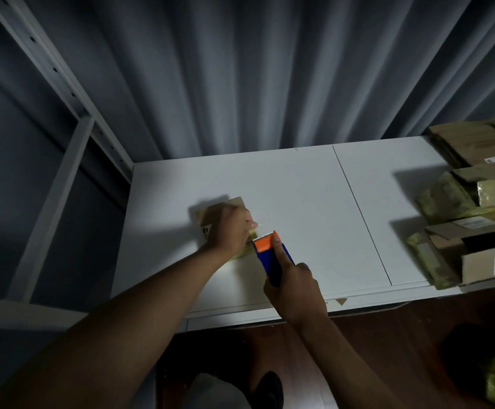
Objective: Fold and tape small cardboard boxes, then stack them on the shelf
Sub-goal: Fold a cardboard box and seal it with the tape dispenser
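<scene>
A small brown cardboard box (211, 212) sits on the white table (299, 202), left of its middle. My left hand (230, 228) lies over the box with curled fingers, holding it down and covering most of it. My right hand (293, 287) grips a blue and orange tape dispenser (270, 255), index finger along its top. The dispenser's toothed edge is against the box's right side, just by my left hand. A bit of yellowish tape (247, 250) shows under my left wrist.
A heap of flattened and taped cardboard boxes (473, 202) fills the table's right end. A white metal shelf frame (72, 119) rises at the left. Grey curtains (255, 69) hang behind the table. A dark floor lies below the front edge.
</scene>
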